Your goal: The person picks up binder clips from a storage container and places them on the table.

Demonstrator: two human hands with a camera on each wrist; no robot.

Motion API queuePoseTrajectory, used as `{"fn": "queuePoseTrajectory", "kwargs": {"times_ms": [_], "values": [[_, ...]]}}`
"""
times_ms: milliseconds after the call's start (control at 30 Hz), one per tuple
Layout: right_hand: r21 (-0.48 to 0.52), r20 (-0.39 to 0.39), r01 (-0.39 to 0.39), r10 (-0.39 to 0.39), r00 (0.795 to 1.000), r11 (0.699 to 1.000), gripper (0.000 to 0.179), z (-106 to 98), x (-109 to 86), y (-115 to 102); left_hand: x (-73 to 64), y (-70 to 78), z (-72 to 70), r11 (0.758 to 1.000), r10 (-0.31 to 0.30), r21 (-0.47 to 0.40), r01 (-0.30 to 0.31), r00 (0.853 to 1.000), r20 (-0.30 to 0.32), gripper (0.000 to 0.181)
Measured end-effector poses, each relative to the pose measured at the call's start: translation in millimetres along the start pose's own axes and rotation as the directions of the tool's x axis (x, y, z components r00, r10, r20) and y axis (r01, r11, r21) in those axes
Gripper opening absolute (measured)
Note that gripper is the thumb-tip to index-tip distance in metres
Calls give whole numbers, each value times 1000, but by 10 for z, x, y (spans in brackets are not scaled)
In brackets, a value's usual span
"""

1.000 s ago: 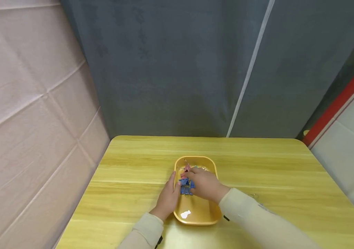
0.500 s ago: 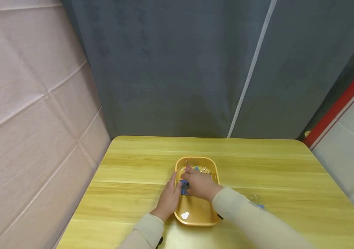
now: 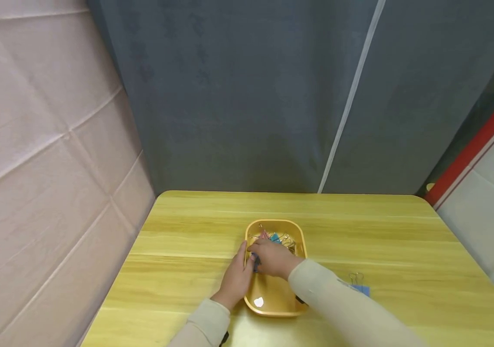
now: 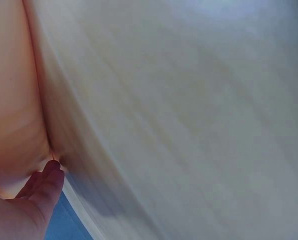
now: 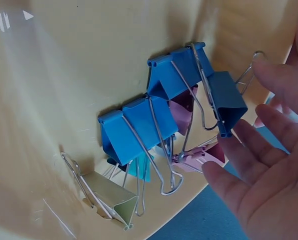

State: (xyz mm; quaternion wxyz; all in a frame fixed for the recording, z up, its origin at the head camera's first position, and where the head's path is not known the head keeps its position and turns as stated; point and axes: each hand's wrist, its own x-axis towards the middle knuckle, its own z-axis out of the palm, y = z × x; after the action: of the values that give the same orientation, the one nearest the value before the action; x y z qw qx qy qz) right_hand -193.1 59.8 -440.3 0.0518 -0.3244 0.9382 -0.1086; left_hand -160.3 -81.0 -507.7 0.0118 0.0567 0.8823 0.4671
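Presumably, picking is the step now; the right hand (image 3: 273,259), fingers loosely parted, is at the dark-blue clip (image 5: 229,94) inside the tray (image 3: 274,314), lower centre; the left hand (image 3: 236,278) holds the tray's wall; next move probably needs pinching.
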Motion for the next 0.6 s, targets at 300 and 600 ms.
{"fn": "queuePoseTrajectory", "kwargs": {"times_ms": [300,600], "values": [[22,24,-19,18,1000,1000,44,52,70,33,0,30,-14,1000,11,-7,-11,1000,-5,58],[13,-6,6,-6,1000,1000,23,141,113,23,-17,24,-15,1000,19,-3,-19,1000,-3,59]]}}
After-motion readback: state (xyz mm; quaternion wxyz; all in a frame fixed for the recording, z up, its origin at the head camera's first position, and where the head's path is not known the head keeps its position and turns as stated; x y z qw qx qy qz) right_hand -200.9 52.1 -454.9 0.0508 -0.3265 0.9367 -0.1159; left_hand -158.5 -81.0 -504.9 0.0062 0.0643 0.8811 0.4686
